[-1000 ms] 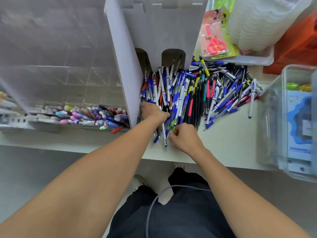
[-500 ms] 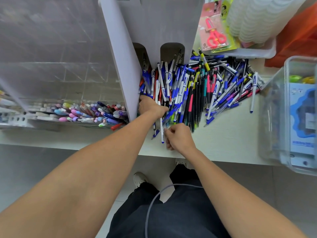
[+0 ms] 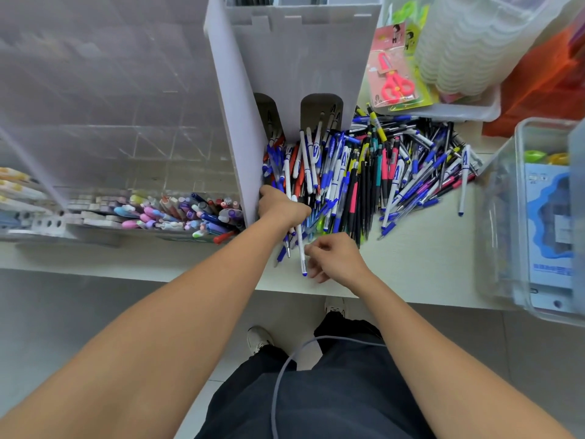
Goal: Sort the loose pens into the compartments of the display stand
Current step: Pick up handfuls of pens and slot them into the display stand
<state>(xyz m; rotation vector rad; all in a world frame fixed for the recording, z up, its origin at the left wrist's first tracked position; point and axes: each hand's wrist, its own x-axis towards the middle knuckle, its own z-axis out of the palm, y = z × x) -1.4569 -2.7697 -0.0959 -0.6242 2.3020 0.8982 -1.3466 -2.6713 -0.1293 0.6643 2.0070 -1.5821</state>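
A big heap of loose pens (image 3: 373, 172) in blue, white, black and pink covers the white shelf in front of the white display stand (image 3: 294, 64), whose two arched slots open at its base. My left hand (image 3: 280, 205) lies on the heap's left edge beside the stand's side wall, its fingers curled around a bundle of pens. My right hand (image 3: 335, 258) is near the shelf's front edge and pinches a white pen with a blue tip (image 3: 300, 245) that points toward me.
A clear rack of coloured markers (image 3: 177, 213) stands to the left of the stand. Packaged pink scissors (image 3: 395, 80) and a white tray (image 3: 465, 112) sit at the back right. A clear plastic box (image 3: 538, 217) stands at the right. The shelf edge (image 3: 411, 296) runs just below my hands.
My right hand has drawn back toward the shelf's front edge, pulling a white pen out of the heap. My left hand stays on the pens by the stand.
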